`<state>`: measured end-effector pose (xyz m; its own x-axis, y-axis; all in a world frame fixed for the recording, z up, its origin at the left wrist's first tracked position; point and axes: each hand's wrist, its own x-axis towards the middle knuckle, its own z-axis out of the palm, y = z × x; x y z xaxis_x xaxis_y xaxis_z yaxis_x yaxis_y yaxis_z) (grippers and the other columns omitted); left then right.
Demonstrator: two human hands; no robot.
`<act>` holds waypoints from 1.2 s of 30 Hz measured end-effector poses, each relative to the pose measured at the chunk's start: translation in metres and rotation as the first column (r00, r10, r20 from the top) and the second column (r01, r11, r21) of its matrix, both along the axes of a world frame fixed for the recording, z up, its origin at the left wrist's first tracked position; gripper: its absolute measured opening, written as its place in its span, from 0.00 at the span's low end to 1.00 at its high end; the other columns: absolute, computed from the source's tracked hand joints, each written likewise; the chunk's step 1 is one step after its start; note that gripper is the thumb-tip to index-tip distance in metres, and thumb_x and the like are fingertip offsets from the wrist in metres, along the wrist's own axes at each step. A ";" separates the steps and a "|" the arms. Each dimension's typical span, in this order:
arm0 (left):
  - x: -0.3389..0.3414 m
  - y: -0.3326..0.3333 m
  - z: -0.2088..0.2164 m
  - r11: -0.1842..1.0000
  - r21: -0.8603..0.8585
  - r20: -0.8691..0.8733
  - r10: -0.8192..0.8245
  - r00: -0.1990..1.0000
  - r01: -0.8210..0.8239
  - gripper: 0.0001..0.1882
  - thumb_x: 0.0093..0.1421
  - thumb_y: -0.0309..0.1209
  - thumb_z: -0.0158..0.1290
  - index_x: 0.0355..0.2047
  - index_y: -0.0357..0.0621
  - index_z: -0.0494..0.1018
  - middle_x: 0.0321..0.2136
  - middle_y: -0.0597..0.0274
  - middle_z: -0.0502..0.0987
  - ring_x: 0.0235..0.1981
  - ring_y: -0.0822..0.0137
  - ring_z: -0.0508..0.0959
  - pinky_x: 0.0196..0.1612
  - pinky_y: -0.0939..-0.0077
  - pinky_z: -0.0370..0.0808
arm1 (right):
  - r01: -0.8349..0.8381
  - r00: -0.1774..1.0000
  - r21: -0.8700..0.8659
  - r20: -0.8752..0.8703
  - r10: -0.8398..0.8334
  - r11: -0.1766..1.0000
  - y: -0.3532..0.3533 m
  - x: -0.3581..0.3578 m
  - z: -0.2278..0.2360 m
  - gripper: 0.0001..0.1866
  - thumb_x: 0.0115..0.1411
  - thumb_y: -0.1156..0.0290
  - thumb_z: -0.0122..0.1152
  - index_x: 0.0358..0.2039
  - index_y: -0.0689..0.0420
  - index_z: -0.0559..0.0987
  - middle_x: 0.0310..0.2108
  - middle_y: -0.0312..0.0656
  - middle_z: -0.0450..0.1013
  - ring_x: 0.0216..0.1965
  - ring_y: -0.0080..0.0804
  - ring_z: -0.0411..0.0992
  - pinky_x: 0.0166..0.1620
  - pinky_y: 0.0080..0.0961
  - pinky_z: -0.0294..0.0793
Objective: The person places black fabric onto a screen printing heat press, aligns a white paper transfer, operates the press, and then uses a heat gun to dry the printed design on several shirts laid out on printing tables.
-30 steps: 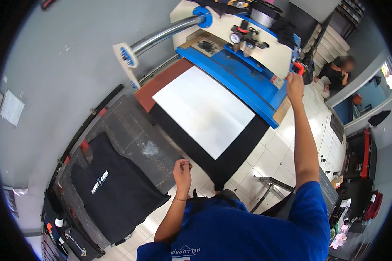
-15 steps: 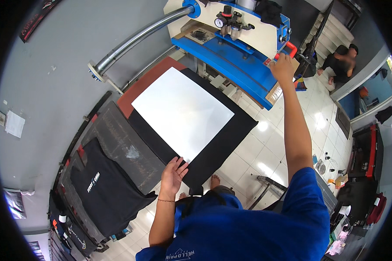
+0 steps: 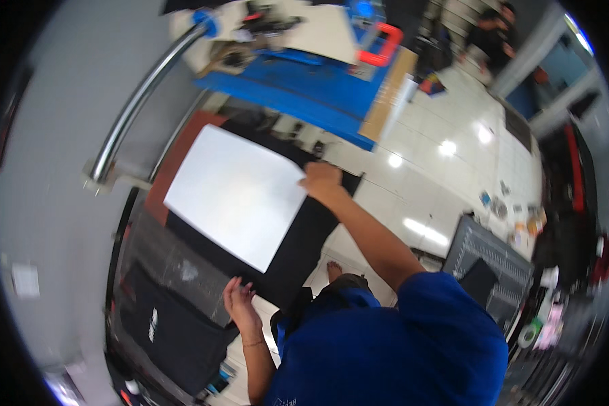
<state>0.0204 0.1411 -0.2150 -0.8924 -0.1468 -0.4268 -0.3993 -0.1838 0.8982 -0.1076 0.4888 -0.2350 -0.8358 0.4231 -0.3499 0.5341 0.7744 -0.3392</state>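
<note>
A large white sheet [image 3: 233, 196] lies on a black shirt [image 3: 304, 237], which is spread over the reddish-brown pad [image 3: 159, 199] of a heat press. My right hand [image 3: 323, 181] grips the sheet's right corner between thumb and fingers; the edge bends a little there. Close to the shirt's near edge, my left hand [image 3: 242, 303] is held with loosely curled, parted fingers and nothing in it. Above and beyond the pad is the press's blue upper plate [image 3: 298, 95], with a red handle [image 3: 384, 44] at its right end. Motion blurs the picture somewhat.
A second black shirt [image 3: 172, 335] with a small white print lies on a dark platen [image 3: 176, 267] at the left. A chrome bar [image 3: 149, 88] runs along the press's left side. Two people [image 3: 490, 40] are at the far right. A dark slotted board [image 3: 497, 264] stands right of me.
My right hand has let go of the red handle and come down to the sheet's right corner. My left hand has moved slightly away from the sheet. The view has shifted.
</note>
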 end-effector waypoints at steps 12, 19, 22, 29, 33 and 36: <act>0.035 -0.038 -0.075 0.969 0.069 0.188 -0.247 0.951 0.238 0.39 0.64 0.60 0.39 0.66 0.46 0.52 0.65 0.52 0.55 0.66 0.53 0.55 0.67 0.54 0.51 | 0.478 0.641 -0.777 -0.010 -0.768 0.409 0.131 0.397 -0.015 0.25 0.55 0.69 0.67 0.52 0.65 0.73 0.36 0.46 0.77 0.29 0.30 0.75 0.30 0.25 0.78; 0.028 -0.040 -0.114 0.855 0.480 0.356 -0.393 0.848 0.195 0.40 0.62 0.62 0.39 0.64 0.46 0.59 0.65 0.55 0.59 0.65 0.51 0.59 0.65 0.52 0.56 | 0.885 -0.055 -0.463 -0.015 -0.998 -0.041 0.023 0.782 0.008 0.16 0.56 0.70 0.62 0.45 0.59 0.77 0.28 0.32 0.73 0.25 0.19 0.68 0.23 0.16 0.66; 0.025 -0.066 -0.150 0.843 0.502 0.383 -0.416 0.825 0.192 0.41 0.61 0.63 0.40 0.63 0.46 0.61 0.64 0.56 0.60 0.64 0.51 0.60 0.64 0.53 0.57 | 0.919 -0.282 -0.265 0.070 -0.957 -0.291 -0.030 0.838 -0.003 0.18 0.54 0.66 0.64 0.46 0.55 0.76 0.33 0.34 0.74 0.33 0.25 0.71 0.34 0.26 0.71; 0.056 -0.069 -0.151 0.788 0.569 0.339 -0.488 0.805 0.237 0.41 0.61 0.64 0.43 0.64 0.47 0.60 0.64 0.58 0.62 0.61 0.55 0.63 0.63 0.61 0.59 | 0.857 0.192 0.515 -0.344 -0.919 -0.013 0.048 0.753 -0.015 0.26 0.57 0.65 0.64 0.53 0.63 0.72 0.50 0.55 0.72 0.51 0.46 0.73 0.54 0.39 0.71; 0.077 -0.039 -0.086 0.681 0.661 0.279 -0.613 0.739 0.316 0.43 0.61 0.62 0.45 0.66 0.45 0.56 0.62 0.60 0.64 0.60 0.55 0.65 0.63 0.61 0.61 | 0.509 0.293 -0.747 -0.317 -0.902 0.428 0.116 0.467 -0.061 0.28 0.68 0.53 0.49 0.58 0.65 0.68 0.50 0.47 0.74 0.51 0.37 0.72 0.55 0.31 0.69; 0.088 -0.044 -0.048 0.742 0.470 0.341 -0.652 0.677 0.478 0.41 0.61 0.54 0.52 0.65 0.40 0.55 0.61 0.57 0.65 0.60 0.57 0.66 0.63 0.61 0.62 | 0.200 0.570 -0.802 -0.372 -0.733 0.562 0.103 0.260 -0.084 0.34 0.68 0.43 0.42 0.62 0.58 0.66 0.57 0.49 0.68 0.60 0.38 0.65 0.61 0.36 0.61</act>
<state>0.1084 0.0971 -0.2631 -0.4357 0.5392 -0.7207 -0.8609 -0.0159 0.5086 0.1529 0.5917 -0.3194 -0.6702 0.7168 -0.1924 0.1891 -0.0857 -0.9782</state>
